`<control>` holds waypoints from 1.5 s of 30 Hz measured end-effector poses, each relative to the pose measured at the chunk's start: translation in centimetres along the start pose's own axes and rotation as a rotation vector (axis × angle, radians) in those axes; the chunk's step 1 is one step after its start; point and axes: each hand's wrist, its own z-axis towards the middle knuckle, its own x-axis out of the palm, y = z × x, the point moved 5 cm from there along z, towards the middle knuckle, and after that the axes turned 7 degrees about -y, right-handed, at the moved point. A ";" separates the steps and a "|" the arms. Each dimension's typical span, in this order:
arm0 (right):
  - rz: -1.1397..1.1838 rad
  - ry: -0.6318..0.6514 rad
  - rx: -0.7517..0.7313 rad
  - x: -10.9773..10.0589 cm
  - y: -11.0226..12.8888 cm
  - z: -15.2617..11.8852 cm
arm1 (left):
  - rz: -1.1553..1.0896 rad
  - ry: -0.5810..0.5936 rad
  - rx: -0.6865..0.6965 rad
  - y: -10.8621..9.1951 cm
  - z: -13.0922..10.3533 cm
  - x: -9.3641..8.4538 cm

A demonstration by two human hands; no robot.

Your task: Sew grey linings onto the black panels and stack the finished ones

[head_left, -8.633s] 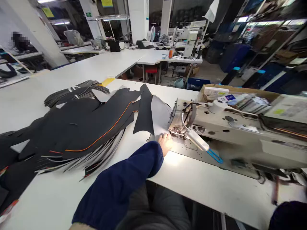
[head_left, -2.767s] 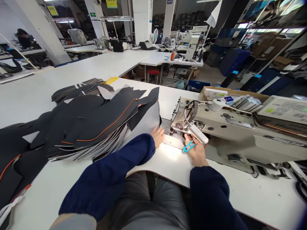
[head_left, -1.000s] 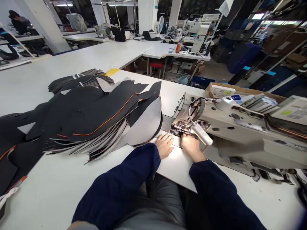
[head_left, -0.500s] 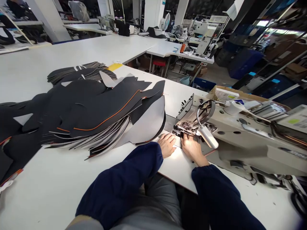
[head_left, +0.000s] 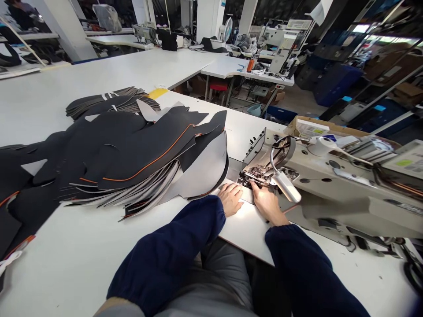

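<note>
My left hand lies flat with its fingers stretched out on the white worktop, just left of the sewing machine's stitching area. My right hand is at the presser foot, its index finger pointing forward against the metal parts there. Its other fingers are partly hidden, and nothing held shows. A small lamp on a bendy neck lights this spot. Left of my hands, a large dark fabric panel with orange edging lies on a stack of cut pieces, their light grey undersides showing.
More bundled dark pieces lie behind the stack. Behind the machine stands a cardboard box with small boxes and papers. Another sewing station is at the back, with an orange thread cone. Black-handled scissors lie at far right.
My right hand has shifted slightly at the presser foot, and its index finger now shows stretched out. My left hand stays almost where it was. The view has moved slightly.
</note>
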 end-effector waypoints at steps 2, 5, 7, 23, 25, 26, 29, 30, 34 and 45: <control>0.016 -0.022 0.007 -0.3 -0.1 -0.5 | -0.016 -0.007 0.002 -0.1 0.0 0.1; 0.044 -0.040 0.016 -0.8 -0.7 -3.1 | -0.039 -0.010 0.012 -0.2 -0.3 0.3; 0.064 -0.042 0.025 -1.1 -1.7 -6.1 | -0.053 -0.012 0.010 -0.2 -0.5 0.4; 0.062 -0.132 0.046 -1.3 1.0 -2.7 | -0.009 0.007 0.044 -0.8 -0.6 -0.7; 0.050 -0.142 0.032 -1.1 1.1 -1.8 | -0.010 0.009 0.038 -0.8 -0.5 -0.8; 0.046 -0.145 0.026 -0.9 1.0 -1.6 | -0.014 0.011 0.033 -0.7 -0.4 -0.8; 0.036 -0.153 0.014 -0.5 0.6 -1.6 | -0.031 0.009 0.017 -0.6 -0.2 -0.8; 0.033 -0.156 0.012 -0.5 0.6 -1.7 | -0.037 0.006 0.015 -0.6 -0.2 -0.8; 0.022 -0.164 0.006 -0.5 0.8 -1.5 | -0.045 -0.003 0.017 -0.6 -0.2 -0.8; -0.002 -0.125 -0.012 -0.7 0.8 -1.0 | -0.031 -0.006 0.023 -0.3 -0.2 -0.6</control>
